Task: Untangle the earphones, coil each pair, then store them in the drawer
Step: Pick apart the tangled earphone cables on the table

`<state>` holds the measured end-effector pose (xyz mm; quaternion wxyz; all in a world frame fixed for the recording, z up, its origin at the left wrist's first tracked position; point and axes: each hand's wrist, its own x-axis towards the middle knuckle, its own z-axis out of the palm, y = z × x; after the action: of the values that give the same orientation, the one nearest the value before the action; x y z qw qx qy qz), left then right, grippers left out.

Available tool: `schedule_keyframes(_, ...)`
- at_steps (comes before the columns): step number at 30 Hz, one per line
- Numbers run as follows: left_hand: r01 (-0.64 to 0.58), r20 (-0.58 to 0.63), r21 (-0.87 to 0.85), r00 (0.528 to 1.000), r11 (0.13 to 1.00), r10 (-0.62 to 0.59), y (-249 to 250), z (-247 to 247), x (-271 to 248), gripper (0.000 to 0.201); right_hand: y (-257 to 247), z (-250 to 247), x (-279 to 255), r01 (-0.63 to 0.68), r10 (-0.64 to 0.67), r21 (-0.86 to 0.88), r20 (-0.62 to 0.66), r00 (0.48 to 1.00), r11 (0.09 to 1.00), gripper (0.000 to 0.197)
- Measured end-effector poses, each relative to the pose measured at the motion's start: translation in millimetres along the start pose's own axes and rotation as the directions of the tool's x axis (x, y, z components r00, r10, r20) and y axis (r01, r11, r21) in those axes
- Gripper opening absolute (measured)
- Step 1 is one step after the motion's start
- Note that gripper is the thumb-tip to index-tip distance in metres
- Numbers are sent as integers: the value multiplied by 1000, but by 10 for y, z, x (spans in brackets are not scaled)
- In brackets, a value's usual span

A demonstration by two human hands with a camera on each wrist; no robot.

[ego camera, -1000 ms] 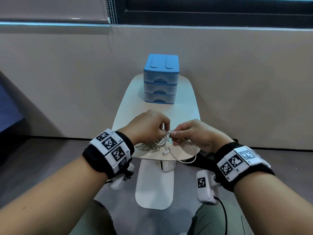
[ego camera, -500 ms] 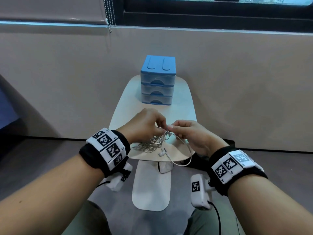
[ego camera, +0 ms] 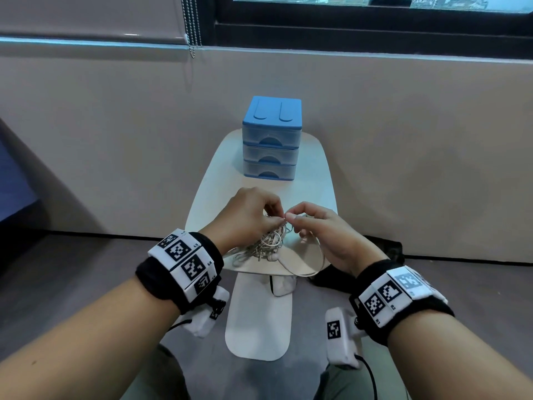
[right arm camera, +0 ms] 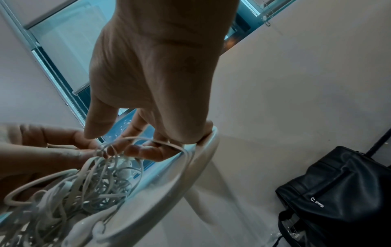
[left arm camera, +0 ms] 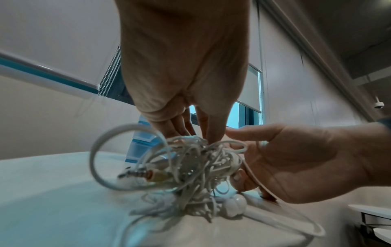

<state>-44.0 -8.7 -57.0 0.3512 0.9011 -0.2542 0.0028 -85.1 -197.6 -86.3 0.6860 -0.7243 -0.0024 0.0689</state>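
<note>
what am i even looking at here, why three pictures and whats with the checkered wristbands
No machine here: a person works with two bare hands, and the wristbands carry printed markers and small cameras. The big picture comes from a camera on the head, looking down. The other two come from cameras on each wrist, looking along the fingers.

On the small white table lies a tangle of white earphones, with a blue three-drawer box behind it, all drawers closed. The left hand pinches the top of the tangle. The right hand pinches a strand beside it, and one long loop hangs over the table's near edge. A black bag sits on the floor.
</note>
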Motion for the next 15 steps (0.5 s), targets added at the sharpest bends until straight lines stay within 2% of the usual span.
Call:
schedule_keyframes(4, 9, -23, 19, 1000, 1000, -8, 32, -19, 0, 12, -6, 41, 4, 15, -14, -33, 28, 1000, 999, 25)
schedule_keyframes(9, 59, -119, -60, 991, 996, -66, 29, -46, 3, 11, -24, 52, 13, -61, 66, -129, 33, 997, 990, 30)
schedule_keyframes(12, 34, -72, -70, 997, 997, -39, 10, -37, -59, 10, -102, 85, 31, -84, 75, -188, -53, 996, 979, 29)
schedule_keyframes(15, 7, 16, -7, 1000, 1000, -7, -31, -6, -133, 21, -297, 137, 26, -55, 20, -193, -181, 983, 980, 22)
